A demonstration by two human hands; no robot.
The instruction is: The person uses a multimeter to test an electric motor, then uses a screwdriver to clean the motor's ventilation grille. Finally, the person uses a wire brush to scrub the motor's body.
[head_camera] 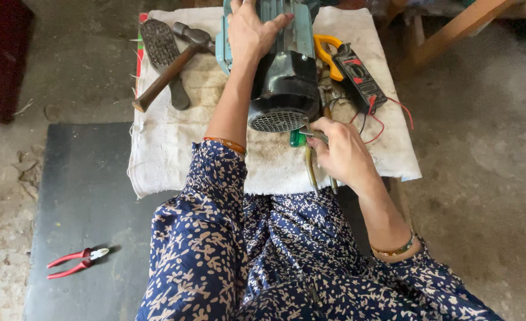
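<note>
The left hand lay flat, fingers spread, steadying the teal electric motor on the cloth-covered counter. The right hand pinched a green-handled screwdriver, apparently working at the motor's near fan cover; the next move likely needed a firm, steady turn.

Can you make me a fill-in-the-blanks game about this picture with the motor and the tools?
1. The left hand rests on top of the ____ motor.
2. The hammer has a ____ handle.
3. The pliers on the dark mat have ____ handles.
4. The motor sits on a ____ cloth, with the right hand beside its grille end.

Missing words: teal; wooden; red; white
</note>
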